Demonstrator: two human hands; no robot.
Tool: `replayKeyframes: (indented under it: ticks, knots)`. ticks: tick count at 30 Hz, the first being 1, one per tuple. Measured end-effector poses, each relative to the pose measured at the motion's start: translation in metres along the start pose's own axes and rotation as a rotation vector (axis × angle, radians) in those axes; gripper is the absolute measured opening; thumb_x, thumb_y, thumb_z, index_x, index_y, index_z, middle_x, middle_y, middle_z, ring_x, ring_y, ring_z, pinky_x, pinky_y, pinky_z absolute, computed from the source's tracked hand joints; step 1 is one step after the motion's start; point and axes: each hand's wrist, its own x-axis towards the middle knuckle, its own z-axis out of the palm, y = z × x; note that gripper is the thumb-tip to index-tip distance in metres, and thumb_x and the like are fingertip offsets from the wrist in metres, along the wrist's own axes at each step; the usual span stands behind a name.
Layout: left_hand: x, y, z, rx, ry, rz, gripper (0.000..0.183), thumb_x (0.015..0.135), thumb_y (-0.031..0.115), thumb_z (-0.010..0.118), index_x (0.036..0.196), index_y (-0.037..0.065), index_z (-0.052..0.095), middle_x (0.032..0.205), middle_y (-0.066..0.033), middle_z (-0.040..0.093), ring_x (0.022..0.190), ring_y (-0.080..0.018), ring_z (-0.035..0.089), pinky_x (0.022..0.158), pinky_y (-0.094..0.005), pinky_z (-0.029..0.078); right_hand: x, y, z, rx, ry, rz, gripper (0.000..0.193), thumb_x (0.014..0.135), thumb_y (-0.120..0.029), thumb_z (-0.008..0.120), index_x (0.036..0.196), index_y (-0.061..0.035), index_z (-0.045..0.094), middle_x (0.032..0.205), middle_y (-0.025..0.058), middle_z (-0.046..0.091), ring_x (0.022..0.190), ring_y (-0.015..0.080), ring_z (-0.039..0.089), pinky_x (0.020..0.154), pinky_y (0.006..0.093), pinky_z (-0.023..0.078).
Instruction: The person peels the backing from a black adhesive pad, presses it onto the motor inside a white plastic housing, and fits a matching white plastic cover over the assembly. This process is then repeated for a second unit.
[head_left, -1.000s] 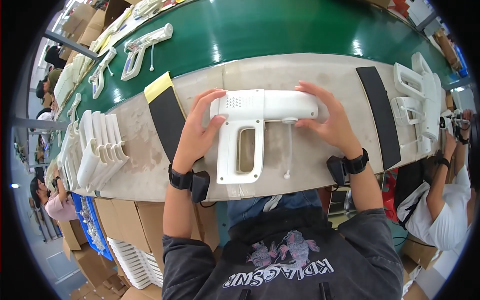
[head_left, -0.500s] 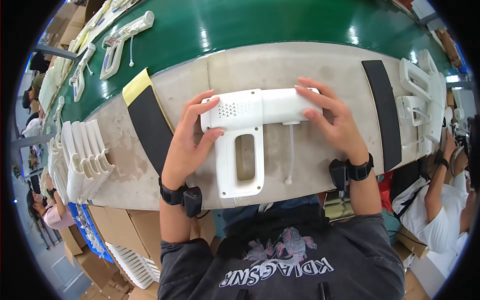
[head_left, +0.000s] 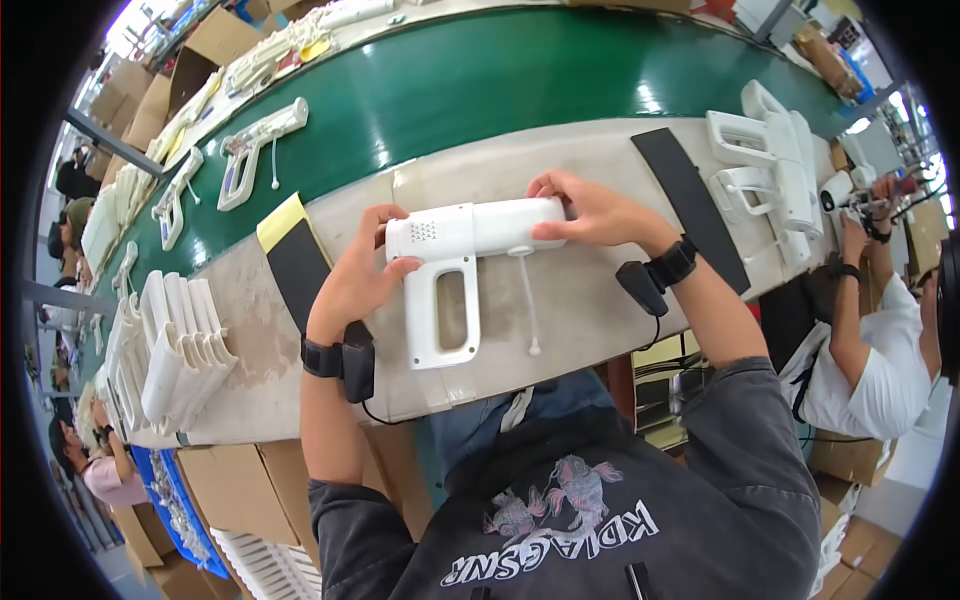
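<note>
A white pistol-shaped spray gun [head_left: 490,228] lies on its side on the pale worktable, with its looped handle toward me. Small vent holes pattern its rear end, at the left. From the underside of the barrel a thin clear tube [head_left: 529,300] with a white end piece runs toward me. My left hand [head_left: 355,268] grips the rear end, thumb on the near side and fingers over the far side. The front end of the barrel is pinched by my right hand [head_left: 600,212] between thumb and fingers. Each wrist wears a black strapped device.
White shell parts [head_left: 185,350] stand stacked at the left. Black strips [head_left: 690,205] lie on either side, the left one with a yellow end. Beyond runs a green belt [head_left: 470,90] carrying opened guns [head_left: 250,160]. More white guns [head_left: 780,165] and a co-worker [head_left: 870,350] are at the right.
The view has turned, so the scene is shifted and tilted. My right hand has slid from the top of the barrel to its front end. My left hand keeps its hold.
</note>
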Motion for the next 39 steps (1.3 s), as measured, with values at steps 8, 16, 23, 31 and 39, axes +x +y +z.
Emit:
replayKeyframes:
  ticks: [8,16,23,31,39]
  knots:
    - [0.004,-0.009,0.009,-0.371,-0.083,0.176,0.055,0.082,-0.009,0.071,0.130,0.005,0.047,0.143,-0.0119,0.046,0.133,-0.0234,0.048,0.107,-0.0363,0.046,-0.058,-0.001,0.039,0.479,0.141,0.049,0.064,0.088,-0.029,0.082,0.135,-0.0013,0.050,0.109,0.0101,0.064,0.099,0.0161,0.063,0.082,0.0307,0.054]
    - [-0.006,0.027,0.042,-0.847,-0.061,0.152,0.083,0.076,0.017,0.089,0.145,0.002,0.046,0.147,-0.0165,0.051,0.128,-0.0231,0.054,0.109,-0.0353,0.045,-0.104,-0.049,0.027,0.603,0.097,0.184,0.055,0.085,-0.021,0.084,0.130,-0.0035,0.059,0.111,0.0081,0.068,0.096,0.0133,0.067,0.076,0.0309,0.057]
    - [-0.015,0.031,0.043,-0.754,0.001,0.223,0.084,0.065,0.012,0.090,0.136,0.005,0.047,0.127,-0.0149,0.061,0.122,-0.0253,0.060,0.102,-0.0397,0.050,-0.122,-0.087,0.036,0.121,0.408,-0.258,0.065,0.075,-0.020,0.091,0.131,-0.0044,0.061,0.110,0.0092,0.071,0.095,0.0203,0.071,0.085,0.0338,0.055]
    - [-0.023,0.019,0.033,-0.707,-0.038,0.517,0.079,0.058,0.007,0.094,0.123,0.010,0.051,0.128,-0.0198,0.059,0.123,-0.0347,0.061,0.101,-0.0467,0.052,-0.122,-0.094,0.039,-0.134,0.420,-0.467,0.072,0.071,-0.026,0.092,0.131,-0.0008,0.061,0.104,0.0151,0.073,0.085,0.0287,0.073,0.073,0.0340,0.056]
    - [-0.022,0.025,0.032,-0.880,-0.132,0.551,0.076,0.060,-0.001,0.092,0.123,0.010,0.052,0.128,-0.0187,0.058,0.125,-0.0399,0.059,0.104,-0.0536,0.051,-0.119,-0.105,0.038,-0.296,0.512,-0.626,0.070,0.069,-0.029,0.092,0.125,0.0022,0.064,0.106,0.0158,0.074,0.079,0.0260,0.075,0.063,0.0310,0.057]
